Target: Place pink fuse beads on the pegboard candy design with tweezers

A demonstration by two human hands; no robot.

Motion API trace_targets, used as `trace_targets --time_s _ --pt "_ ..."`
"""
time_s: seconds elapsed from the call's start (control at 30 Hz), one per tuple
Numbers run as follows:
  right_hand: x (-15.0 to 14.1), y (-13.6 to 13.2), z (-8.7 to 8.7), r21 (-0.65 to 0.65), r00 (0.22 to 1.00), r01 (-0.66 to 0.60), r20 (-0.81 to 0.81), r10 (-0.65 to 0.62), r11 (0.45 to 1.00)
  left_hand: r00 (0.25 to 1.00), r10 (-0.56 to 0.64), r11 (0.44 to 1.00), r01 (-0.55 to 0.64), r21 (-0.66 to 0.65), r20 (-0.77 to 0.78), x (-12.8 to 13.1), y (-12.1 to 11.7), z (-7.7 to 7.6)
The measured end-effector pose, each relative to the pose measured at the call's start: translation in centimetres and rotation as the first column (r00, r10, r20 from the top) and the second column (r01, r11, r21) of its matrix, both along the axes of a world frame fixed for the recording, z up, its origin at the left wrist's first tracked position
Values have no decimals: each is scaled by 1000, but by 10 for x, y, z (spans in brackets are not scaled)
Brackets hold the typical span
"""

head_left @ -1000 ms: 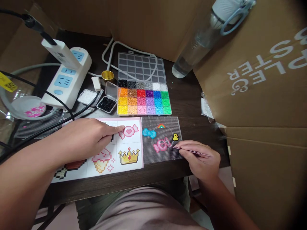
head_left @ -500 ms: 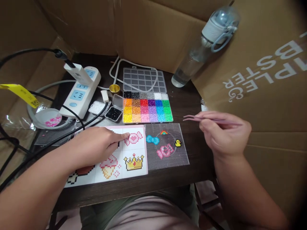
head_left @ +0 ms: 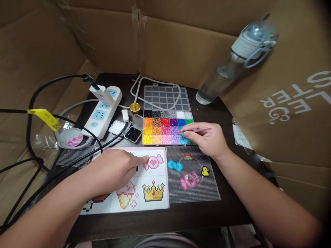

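Observation:
My left hand (head_left: 120, 168) rests on a pattern sheet (head_left: 155, 177), its index finger stretched out to the left end of a printed pink candy (head_left: 153, 162). It holds nothing. Pink tweezers (head_left: 200, 130) are pinched in my right hand (head_left: 212, 139), with their tips over the purple beads of a compartment box (head_left: 166, 144). The hand covers part of the blue and green beads. Below it lies a clear pegboard (head_left: 192, 196) bearing a pink bead candy (head_left: 189, 181), a blue bow (head_left: 175, 165), a small rainbow (head_left: 188, 157) and a yellow duck (head_left: 205, 171).
Small cases of white beads (head_left: 117, 127) and black beads (head_left: 133, 134) stand left of the box, near a gold cup (head_left: 134, 108). Farther left are a power strip (head_left: 102, 115), black cables and a dish (head_left: 69, 137) with pink beads. A water bottle (head_left: 223, 75) leans at back right.
My right hand has moved left with the tweezers, from beside the box to over its beads. My left finger stays on the printed candy. The whole view has shifted.

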State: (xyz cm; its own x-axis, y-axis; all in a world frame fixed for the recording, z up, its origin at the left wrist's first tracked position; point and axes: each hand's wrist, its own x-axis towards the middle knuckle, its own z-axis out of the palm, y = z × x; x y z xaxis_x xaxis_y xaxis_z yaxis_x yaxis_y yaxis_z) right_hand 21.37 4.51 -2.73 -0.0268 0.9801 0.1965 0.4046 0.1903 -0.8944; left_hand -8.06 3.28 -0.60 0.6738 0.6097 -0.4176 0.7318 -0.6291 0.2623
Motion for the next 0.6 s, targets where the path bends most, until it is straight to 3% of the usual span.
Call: trace_targets --time_s 0.6 --pt "-9 -8 -4 -52 997 -30 63 34 998 998 -32 999 31 -18 -58 2 1 1"
